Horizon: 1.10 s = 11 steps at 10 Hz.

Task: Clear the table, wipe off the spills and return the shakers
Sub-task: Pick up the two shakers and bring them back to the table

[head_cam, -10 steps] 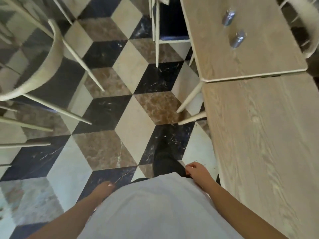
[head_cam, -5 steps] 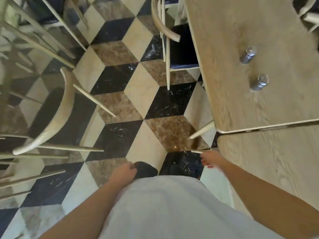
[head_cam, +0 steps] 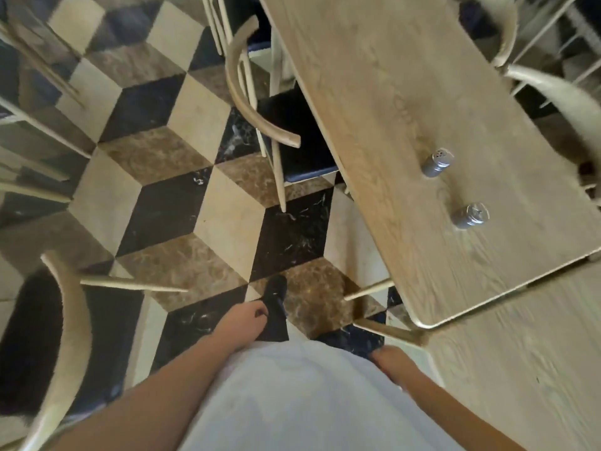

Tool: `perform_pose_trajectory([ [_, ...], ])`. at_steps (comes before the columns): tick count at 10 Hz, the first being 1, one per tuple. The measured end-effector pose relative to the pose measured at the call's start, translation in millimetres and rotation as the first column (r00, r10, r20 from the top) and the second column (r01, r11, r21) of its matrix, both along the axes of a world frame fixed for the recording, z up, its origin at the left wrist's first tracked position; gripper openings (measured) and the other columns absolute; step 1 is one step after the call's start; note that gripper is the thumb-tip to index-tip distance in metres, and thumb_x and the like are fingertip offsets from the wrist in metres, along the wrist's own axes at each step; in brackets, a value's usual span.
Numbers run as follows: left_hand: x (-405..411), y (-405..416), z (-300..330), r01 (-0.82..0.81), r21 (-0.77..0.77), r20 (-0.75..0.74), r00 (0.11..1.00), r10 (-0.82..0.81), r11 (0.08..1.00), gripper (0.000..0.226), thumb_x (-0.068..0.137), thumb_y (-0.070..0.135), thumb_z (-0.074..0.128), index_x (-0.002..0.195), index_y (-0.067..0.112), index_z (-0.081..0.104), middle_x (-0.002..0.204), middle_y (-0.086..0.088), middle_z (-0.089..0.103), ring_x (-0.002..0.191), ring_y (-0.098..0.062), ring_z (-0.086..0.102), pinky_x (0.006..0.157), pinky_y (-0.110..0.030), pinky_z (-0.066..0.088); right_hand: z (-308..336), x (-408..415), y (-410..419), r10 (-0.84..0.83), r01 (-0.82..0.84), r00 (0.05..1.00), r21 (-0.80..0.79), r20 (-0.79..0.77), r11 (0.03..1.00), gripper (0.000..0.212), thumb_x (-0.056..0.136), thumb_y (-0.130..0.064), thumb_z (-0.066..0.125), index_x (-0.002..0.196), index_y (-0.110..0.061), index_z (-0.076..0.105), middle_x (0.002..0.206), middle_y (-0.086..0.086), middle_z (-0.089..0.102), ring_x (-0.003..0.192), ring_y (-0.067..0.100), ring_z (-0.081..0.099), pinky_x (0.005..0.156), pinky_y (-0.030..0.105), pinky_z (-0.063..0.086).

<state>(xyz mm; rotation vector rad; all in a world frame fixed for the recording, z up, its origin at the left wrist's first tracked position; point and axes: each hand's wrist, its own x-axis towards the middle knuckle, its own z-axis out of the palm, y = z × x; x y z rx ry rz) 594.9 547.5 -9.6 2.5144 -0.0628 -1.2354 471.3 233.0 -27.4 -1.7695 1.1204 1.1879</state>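
Note:
Two small metal shakers stand on the far wooden table [head_cam: 374,92]: one shaker [head_cam: 437,162] further away, the other shaker [head_cam: 471,215] nearer the table's end. My left hand [head_cam: 242,322] hangs at my side over the floor, fingers curled, holding nothing I can see. My right hand [head_cam: 390,359] hangs beside my hip, partly hidden by my white shirt, close to the corner of the near table [head_cam: 520,353]. Both hands are well short of the shakers.
A dark-seated chair [head_cam: 286,125] is tucked at the far table's left side. Another chair [head_cam: 65,320] stands at lower left, and a pale chair [head_cam: 559,92] at the right. The floor has cube-patterned tiles. My dark shoe [head_cam: 276,294] steps forward.
I have walked forward along the tables; the shakers now appear closer and lower in view. My left hand swung forward and my right hand swung back beside my hip.

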Motion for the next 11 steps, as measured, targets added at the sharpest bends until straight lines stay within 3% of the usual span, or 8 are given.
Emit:
perform_pose_trajectory([
  [2,83.4,-27.5,12.9,0.442,0.054,-0.142,0.891,-0.432,0.895,0.029,0.096,0.029,0.047,0.117,0.018,0.065,0.119,-0.006,0.066,0.111,-0.025,0.062,0.089,-0.032,0.046,39.9,59.4,22.9,-0.235,0.251,0.964,-0.131,0.127,0.959,0.035,0.098,-0.017,0.050,0.066,-0.030,0.047,0.071,-0.010,0.048,0.064,0.005,0.046,0.059,0.014,0.036],
  [3,114.7,-52.5,11.0,0.524,0.037,-0.178,0.841,-0.510,0.851,0.028,0.094,0.034,0.050,0.112,0.021,0.065,0.114,-0.005,0.066,0.104,-0.023,0.064,0.085,-0.031,0.050,39.1,70.4,15.4,-0.072,0.096,0.988,-0.178,0.135,0.979,0.024,0.092,-0.021,0.061,0.072,-0.033,0.054,0.075,-0.009,0.056,0.060,0.001,0.050,0.053,0.008,0.041],
  [4,137.4,-76.8,0.2,0.533,0.054,-0.209,0.833,-0.512,0.844,0.011,0.087,0.042,0.054,0.087,0.034,0.063,0.094,0.008,0.065,0.087,-0.011,0.062,0.080,-0.027,0.053,26.4,83.6,2.1,-0.276,0.273,0.956,0.036,0.097,0.961,0.007,0.079,-0.027,0.074,0.077,-0.029,0.068,0.078,-0.003,0.066,0.054,-0.004,0.062,0.047,0.005,0.044],
  [5,164.8,-110.8,-0.9,0.580,0.046,-0.227,0.799,-0.557,0.814,0.016,0.090,0.040,0.055,0.075,0.037,0.053,0.092,0.009,0.061,0.087,-0.011,0.060,0.078,-0.025,0.049,14.8,89.7,-6.6,-0.119,0.119,0.990,0.003,0.079,0.993,0.029,0.094,-0.020,0.057,0.115,-0.006,0.071,0.102,0.008,0.068,0.091,0.017,0.065,0.077,0.023,0.050],
  [7,237.4,-181.7,16.2,0.652,0.065,-0.253,0.743,-0.620,0.755,0.022,0.093,0.034,0.053,0.108,0.020,0.062,0.108,-0.004,0.062,0.098,-0.021,0.057,0.079,-0.027,0.040,22.3,151.0,-75.1,-0.365,0.431,0.880,-0.184,0.305,0.884,0.015,0.081,-0.028,0.058,0.079,-0.015,0.052,0.068,-0.002,0.052,0.071,0.022,0.054,0.061,0.028,0.046],
  [8,261.4,-224.4,20.7,0.637,0.070,-0.216,0.761,-0.612,0.768,0.007,0.089,0.031,0.055,0.088,0.024,0.055,0.091,0.004,0.055,0.093,-0.018,0.054,0.074,-0.027,0.041,28.1,170.7,-125.4,-0.502,0.620,0.755,-0.209,0.421,0.757,0.031,0.079,-0.028,0.067,0.104,-0.027,0.049,0.072,-0.008,0.063,0.073,0.023,0.063,0.070,0.035,0.055],
  [10,290.7,-315.9,23.6,0.503,-0.001,-0.002,0.864,-0.503,0.864,0.047,0.094,0.030,0.057,0.135,0.010,0.045,0.130,-0.012,0.057,0.118,-0.028,0.056,0.094,-0.034,0.042,42.7,194.3,-204.9,-0.571,0.746,0.632,-0.212,0.525,0.631,0.088,0.078,-0.031,0.081,0.144,-0.014,0.027,0.125,0.012,0.059,0.104,0.030,0.062,0.087,0.042,0.052],
  [11,298.3,-361.3,28.8,0.415,-0.078,0.140,0.905,-0.402,0.906,0.072,0.087,0.037,0.069,0.146,0.019,0.033,0.140,-0.013,0.048,0.125,-0.028,0.053,0.102,-0.040,0.044,45.9,201.0,-223.5,-0.492,0.689,0.672,-0.222,0.553,0.690,0.093,0.072,-0.036,0.086,0.147,-0.028,0.031,0.140,0.008,0.041,0.107,0.028,0.058,0.091,0.037,0.049],
])
